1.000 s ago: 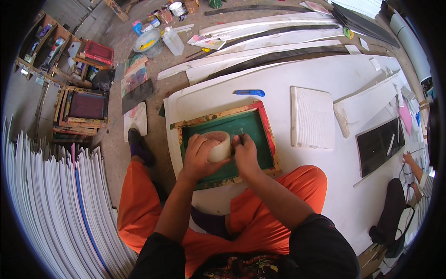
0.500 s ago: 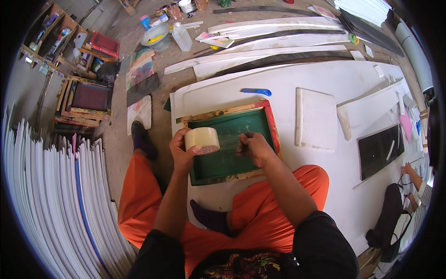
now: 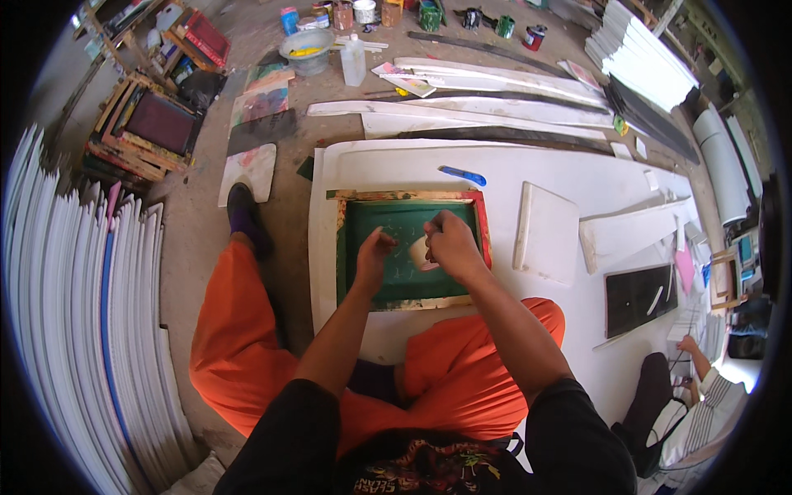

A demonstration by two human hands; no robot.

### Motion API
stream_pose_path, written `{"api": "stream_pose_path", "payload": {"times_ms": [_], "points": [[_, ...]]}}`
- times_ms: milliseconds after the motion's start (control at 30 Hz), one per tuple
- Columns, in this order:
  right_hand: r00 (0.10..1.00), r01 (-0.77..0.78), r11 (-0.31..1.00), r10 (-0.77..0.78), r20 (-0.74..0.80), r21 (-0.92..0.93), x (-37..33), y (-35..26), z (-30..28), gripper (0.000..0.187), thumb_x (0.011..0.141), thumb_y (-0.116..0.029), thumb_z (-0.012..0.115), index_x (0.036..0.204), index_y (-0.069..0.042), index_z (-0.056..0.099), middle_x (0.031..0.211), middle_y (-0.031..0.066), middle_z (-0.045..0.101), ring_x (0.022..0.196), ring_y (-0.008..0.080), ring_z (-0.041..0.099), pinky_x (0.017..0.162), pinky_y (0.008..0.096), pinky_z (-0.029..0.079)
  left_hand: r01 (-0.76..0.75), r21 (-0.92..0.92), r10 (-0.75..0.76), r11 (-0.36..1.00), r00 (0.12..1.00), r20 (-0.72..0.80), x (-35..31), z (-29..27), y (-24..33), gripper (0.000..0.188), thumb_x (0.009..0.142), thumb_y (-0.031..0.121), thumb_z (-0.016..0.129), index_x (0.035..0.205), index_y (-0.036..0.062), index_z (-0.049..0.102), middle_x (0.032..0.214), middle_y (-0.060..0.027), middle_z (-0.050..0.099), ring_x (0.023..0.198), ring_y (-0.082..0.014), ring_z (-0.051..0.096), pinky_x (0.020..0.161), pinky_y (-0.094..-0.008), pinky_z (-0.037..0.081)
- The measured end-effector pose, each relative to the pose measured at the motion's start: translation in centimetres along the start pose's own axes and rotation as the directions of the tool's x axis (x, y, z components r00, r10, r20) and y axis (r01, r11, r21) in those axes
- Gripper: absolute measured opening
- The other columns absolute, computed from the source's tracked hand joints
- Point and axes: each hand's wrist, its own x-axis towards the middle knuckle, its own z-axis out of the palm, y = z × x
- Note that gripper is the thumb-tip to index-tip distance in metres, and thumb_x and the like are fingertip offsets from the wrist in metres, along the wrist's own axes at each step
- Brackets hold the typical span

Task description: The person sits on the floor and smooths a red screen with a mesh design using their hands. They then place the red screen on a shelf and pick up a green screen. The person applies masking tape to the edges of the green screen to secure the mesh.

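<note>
On the white sheet before me lies a screen-printing frame (image 3: 412,304), wooden with a red right edge and green mesh. My right hand (image 3: 450,243) is over the right half of the mesh, closed on a roll of tape (image 3: 420,254), which is pale and partly hidden by the fingers. To its left, my left hand (image 3: 374,257) hovers above the mesh with bent fingers drawn together. Whether a strip of tape is between them is too fine to make out. Beyond the frame rests a blue utility knife (image 3: 463,175).
Right of the frame are a white foam block (image 3: 546,233) and a black panel (image 3: 640,300). Long white strips (image 3: 487,107) lie beyond the sheet, near a basin (image 3: 306,53) and paint cans. Stacked boards (image 3: 74,330) stand at left. Another person (image 3: 701,404) sits at far right.
The tape roll has passed from my left hand to my right. My left hand has moved right, nearer the other hand. The head view has shifted, showing more of the far floor.
</note>
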Motion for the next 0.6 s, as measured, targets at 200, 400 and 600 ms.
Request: {"api": "stream_pose_path", "payload": {"times_ms": [200, 400, 600], "points": [[0.972, 0.081, 0.951, -0.141, -0.187, -0.300, 0.6, -0.3, 0.2, 0.020, 0.098, -0.014, 0.062, 0.103, 0.005, 0.065, 0.095, 0.0320, 0.071, 0.095, 0.0508, 0.070, 0.083, 0.0549, 0.054, -0.480, 0.704, 0.455, 0.523, 0.856, 0.246, -4.9, 9.0, 3.6, 0.061, 0.086, 0.023, 0.081, 0.137, 0.0005, 0.058, 0.127, -0.0171, 0.064, 0.121, -0.0341, 0.061, 0.111, -0.0447, 0.043], [0.951, 0.124, 0.979, -0.163, -0.262, -0.159, 2.2, 2.9, 2.0, 0.024, 0.099, -0.017, 0.064, 0.102, 0.007, 0.065, 0.089, 0.0269, 0.071, 0.083, 0.0426, 0.070, 0.073, 0.0498, 0.054, -0.557, 0.810, 0.590, 0.182, 0.721, 0.364, -5.1, 12.4, 3.8, 0.059, 0.081, 0.013, 0.081, 0.136, 0.0013, 0.061, 0.134, -0.0226, 0.064, 0.129, -0.0405, 0.059, 0.111, -0.0549, 0.042], [0.968, 0.081, 0.997, -0.079, -0.240, -0.003, 0.5, -0.4, 5.0, 0.031, 0.097, -0.023, 0.065, 0.101, 0.007, 0.067, 0.095, 0.0332, 0.071, 0.097, 0.0512, 0.069, 0.087, 0.0537, 0.053, -0.565, 0.798, 0.654, 0.211, 0.688, 0.315, -4.6, 9.7, 5.0, 0.040, 0.082, 0.005, 0.076, 0.122, 0.0013, 0.071, 0.118, -0.0196, 0.073, 0.118, -0.0398, 0.066, 0.110, -0.0571, 0.043]]}}
